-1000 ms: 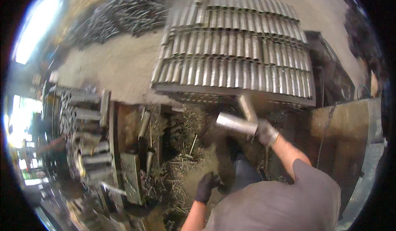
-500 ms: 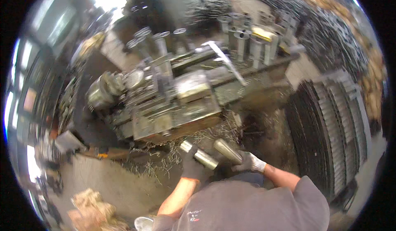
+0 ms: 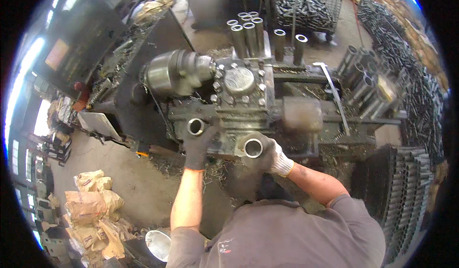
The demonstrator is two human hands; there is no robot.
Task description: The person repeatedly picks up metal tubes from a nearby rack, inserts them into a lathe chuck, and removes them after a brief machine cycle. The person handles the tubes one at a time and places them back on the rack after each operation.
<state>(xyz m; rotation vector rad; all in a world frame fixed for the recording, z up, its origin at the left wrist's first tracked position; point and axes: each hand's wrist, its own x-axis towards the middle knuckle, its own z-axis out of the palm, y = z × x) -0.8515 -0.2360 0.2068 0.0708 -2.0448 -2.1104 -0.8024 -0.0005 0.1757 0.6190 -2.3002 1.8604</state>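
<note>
My left hand (image 3: 197,149), in a dark glove, is closed around a short metal tube (image 3: 195,126) whose open end faces up. Another metal tube (image 3: 253,148), also seen nearly end-on, is gripped by my right hand (image 3: 271,155), which wears a dark glove with a white cuff. Both tubes are at the near side of a lathe (image 3: 244,117), the right one slightly nearer to me. Beyond my hands are the lathe's bolted tool post (image 3: 239,80) and its chuck (image 3: 165,74). The lower parts of both tubes are hidden by the gloves.
Upright tubes (image 3: 249,38) stand behind the tool post, with more tubes (image 3: 366,83) at the right. A caliper (image 3: 333,95) lies across the lathe bed. Stacked tubes (image 3: 406,191) rise at the near right; paper sacks (image 3: 91,206) sit on the floor at left. Farther back is a wire cart (image 3: 332,5).
Both hands have moved forward and up with the tubes, from close to my body to the lathe's front. The tubes, lying slanted before, now point their ends upward. The view has also shifted.
</note>
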